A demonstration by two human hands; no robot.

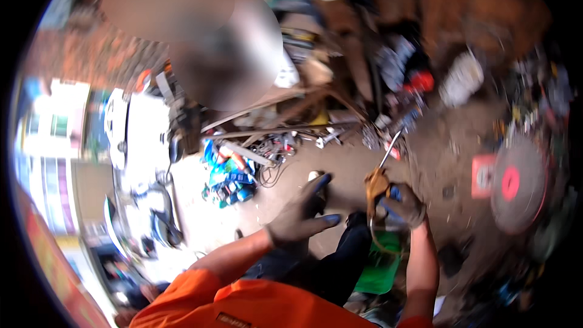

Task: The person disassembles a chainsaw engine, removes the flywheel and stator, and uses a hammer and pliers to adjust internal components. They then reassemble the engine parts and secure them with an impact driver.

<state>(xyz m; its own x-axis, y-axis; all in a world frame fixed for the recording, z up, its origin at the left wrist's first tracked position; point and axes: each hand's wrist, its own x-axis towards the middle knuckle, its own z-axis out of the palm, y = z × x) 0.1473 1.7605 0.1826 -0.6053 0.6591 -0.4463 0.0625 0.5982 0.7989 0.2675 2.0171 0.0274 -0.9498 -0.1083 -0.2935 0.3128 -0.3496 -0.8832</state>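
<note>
My right hand (404, 205), in a grey glove with blue fingertips, is closed round a yellow-brown tool (376, 183) with a long thin metal rod pointing up and away. Blur hides its exact kind. A thin curved cord or hose (375, 237) hangs below it, in front of a green plastic piece (381, 264). To the left, my gloved left hand (302, 214) is open in the air, thumb and fingers apart, holding nothing. My legs (346, 249) and a shoe show below the hands.
A blue bag-like heap (228, 176) and tangled wires (276, 152) lie ahead left. Beams (279, 130) and scrap run across the front. At right stand a large grey disc (519, 183) with a pink centre and a pink-red square (483, 176). Motorbikes (159, 212) stand far left.
</note>
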